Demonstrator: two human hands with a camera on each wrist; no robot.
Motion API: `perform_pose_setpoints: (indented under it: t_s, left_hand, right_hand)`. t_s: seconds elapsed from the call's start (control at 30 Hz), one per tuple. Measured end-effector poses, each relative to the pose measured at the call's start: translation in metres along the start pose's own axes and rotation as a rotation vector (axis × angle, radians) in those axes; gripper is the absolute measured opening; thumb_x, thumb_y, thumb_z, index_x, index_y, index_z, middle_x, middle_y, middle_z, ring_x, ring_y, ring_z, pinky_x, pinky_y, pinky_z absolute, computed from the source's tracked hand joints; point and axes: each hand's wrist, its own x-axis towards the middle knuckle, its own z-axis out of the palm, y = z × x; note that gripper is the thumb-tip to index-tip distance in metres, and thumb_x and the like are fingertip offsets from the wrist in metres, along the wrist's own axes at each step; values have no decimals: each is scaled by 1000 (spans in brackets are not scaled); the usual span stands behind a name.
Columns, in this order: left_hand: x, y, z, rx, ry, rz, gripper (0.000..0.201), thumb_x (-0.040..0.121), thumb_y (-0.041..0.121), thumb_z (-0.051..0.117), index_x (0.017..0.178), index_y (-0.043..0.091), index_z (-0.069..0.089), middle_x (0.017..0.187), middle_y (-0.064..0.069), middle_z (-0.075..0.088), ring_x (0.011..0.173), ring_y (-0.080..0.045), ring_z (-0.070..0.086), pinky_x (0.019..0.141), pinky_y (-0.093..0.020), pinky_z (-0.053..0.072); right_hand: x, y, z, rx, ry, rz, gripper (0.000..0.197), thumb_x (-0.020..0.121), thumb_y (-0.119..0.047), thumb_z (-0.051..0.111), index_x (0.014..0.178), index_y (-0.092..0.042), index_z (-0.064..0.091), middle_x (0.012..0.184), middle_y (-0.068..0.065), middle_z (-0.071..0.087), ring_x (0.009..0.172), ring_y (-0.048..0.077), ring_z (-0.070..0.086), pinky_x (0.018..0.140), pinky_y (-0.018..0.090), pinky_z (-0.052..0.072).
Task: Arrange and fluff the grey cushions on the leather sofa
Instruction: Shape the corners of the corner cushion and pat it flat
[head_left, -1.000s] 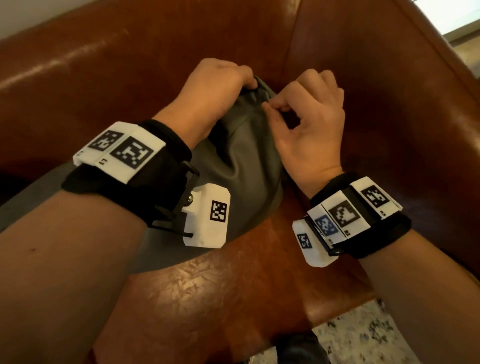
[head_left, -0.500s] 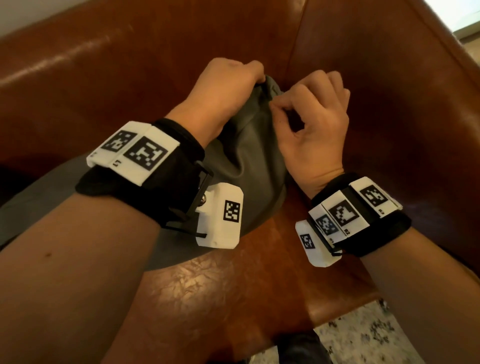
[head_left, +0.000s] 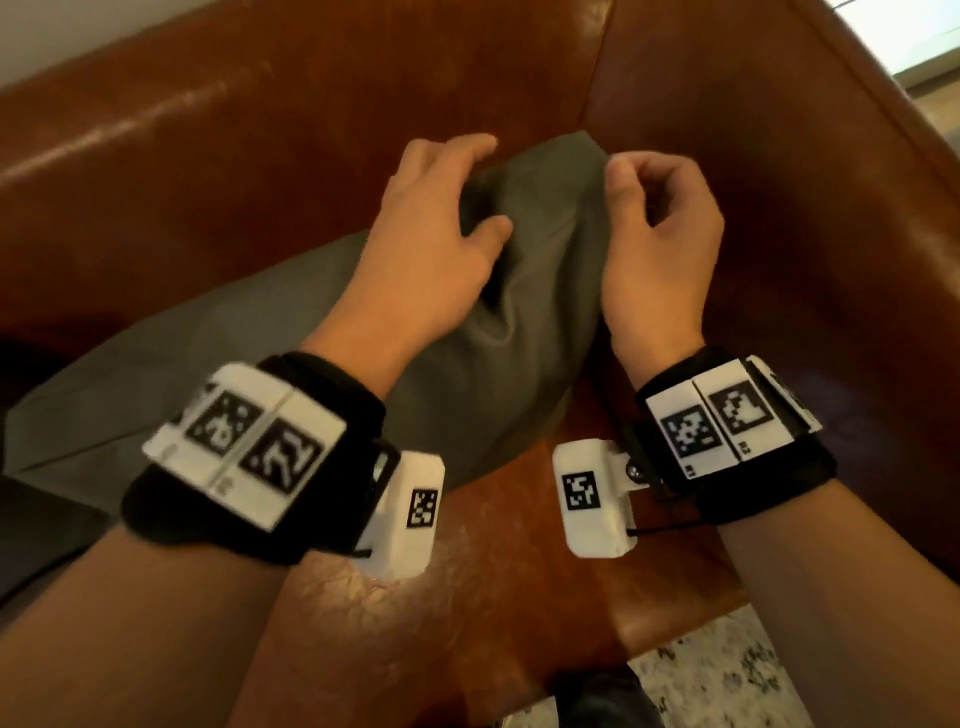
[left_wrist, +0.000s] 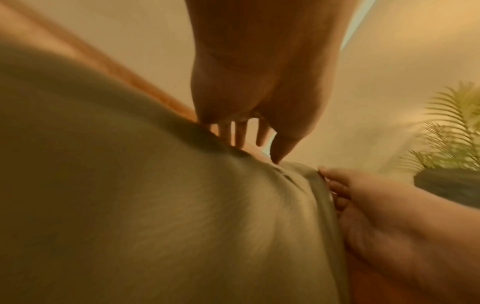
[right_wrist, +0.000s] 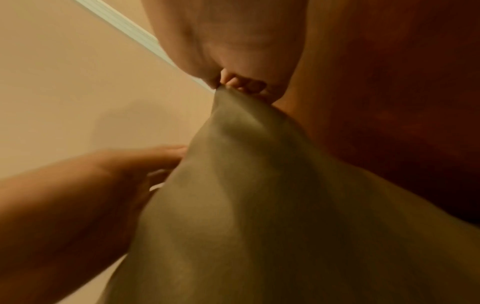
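Note:
A grey cushion (head_left: 493, 364) lies tilted in the corner of the brown leather sofa (head_left: 260, 130), its top corner raised. My left hand (head_left: 431, 218) holds the cushion's upper left part, fingers over the far side and thumb pressed into the near face. In the left wrist view those fingers (left_wrist: 241, 133) reach straight down behind the fabric ridge (left_wrist: 155, 205). My right hand (head_left: 660, 234) pinches the top right edge between thumb and forefinger. The right wrist view shows the fabric tip (right_wrist: 259, 205) drawn up into that pinch (right_wrist: 228, 84).
The sofa's armrest (head_left: 779, 208) rises close on the right and the backrest behind. Bare seat leather (head_left: 493, 571) lies in front of the cushion. Speckled floor (head_left: 727, 675) shows below the seat edge. A potted plant (left_wrist: 454, 133) stands beyond the sofa.
The cushion's top corner has come up higher between my hands. My left hand has loosened from a tight fist into a wider hold. The right hand keeps its pinch.

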Motion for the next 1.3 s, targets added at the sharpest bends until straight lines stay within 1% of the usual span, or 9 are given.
perform_pose_setpoints:
  t_s: [0.1, 0.33, 0.43, 0.87, 0.93, 1.0, 1.1, 1.17, 1.3]
  left_hand:
    - [-25, -11, 3, 263, 14, -4, 53, 96, 41, 51, 145, 25, 39, 138, -1, 42, 129, -22, 41, 111, -45, 31]
    - [-35, -35, 15, 515, 93, 54, 61, 100, 52, 19, 144, 17, 43, 145, -6, 47, 139, -24, 36, 118, -45, 17]
    - [-31, -39, 14, 516, 100, 56, 64, 99, 53, 16, 143, 16, 44, 145, -6, 48, 140, -23, 36, 118, -44, 17]
    - [-34, -43, 18, 519, 99, 61, 61, 100, 49, 18, 141, 13, 46, 145, -8, 49, 140, -23, 37, 118, -44, 17]
    - [-35, -40, 15, 504, 110, 65, 57, 102, 47, 22, 142, 14, 45, 147, -8, 46, 141, -22, 35, 119, -43, 15]
    - [-42, -39, 7, 475, 183, 67, 51, 103, 40, 28, 142, 13, 45, 149, -8, 45, 142, -22, 33, 120, -43, 14]
    - [-69, -44, -6, 462, 327, -20, 49, 100, 31, 28, 142, 12, 46, 150, -9, 43, 143, -24, 31, 120, -46, 16]
    - [-89, -57, -5, 473, 309, -111, 54, 100, 35, 21, 145, 13, 41, 153, -10, 38, 144, -26, 29, 119, -48, 17]
    - [-110, -99, -7, 534, 196, -168, 67, 100, 54, 16, 153, 14, 23, 159, -12, 24, 148, -25, 20, 121, -41, 11]
  right_hand:
    - [3, 4, 3, 12, -48, 183, 22, 84, -41, 69, 85, -20, 65, 83, -9, 66, 77, 1, 62, 72, 21, 51]
    - [4, 9, 7, 94, -81, 300, 37, 91, -35, 62, 68, -6, 61, 70, 10, 54, 68, 18, 51, 63, 32, 43]
    - [6, 8, 6, 81, -172, 327, 39, 89, -32, 67, 84, 6, 67, 84, 21, 69, 77, 26, 64, 72, 42, 55]
    - [2, 1, 12, 242, -90, 573, 12, 92, -25, 64, 94, -13, 66, 96, 2, 70, 90, 16, 69, 84, 31, 57]
    - [-3, -1, 15, 75, 56, 391, 29, 89, -28, 66, 112, -12, 58, 109, 2, 62, 102, 16, 61, 94, 31, 51]
    - [-21, -13, 16, -218, 111, -140, 43, 87, -25, 65, 125, -10, 52, 123, 5, 54, 115, 15, 53, 102, 27, 42]
    - [-57, -24, 34, -447, -377, -719, 41, 93, -19, 56, 133, -11, 53, 141, 10, 48, 135, 22, 40, 115, 34, 29]
    - [-68, -16, 53, -592, -705, -658, 41, 100, -26, 47, 139, -18, 50, 151, 8, 41, 144, 22, 30, 120, 41, 16]
    - [-51, 4, 65, -991, -780, -534, 57, 101, -52, 27, 152, -27, 26, 160, 4, 25, 149, 20, 15, 120, 43, 0]
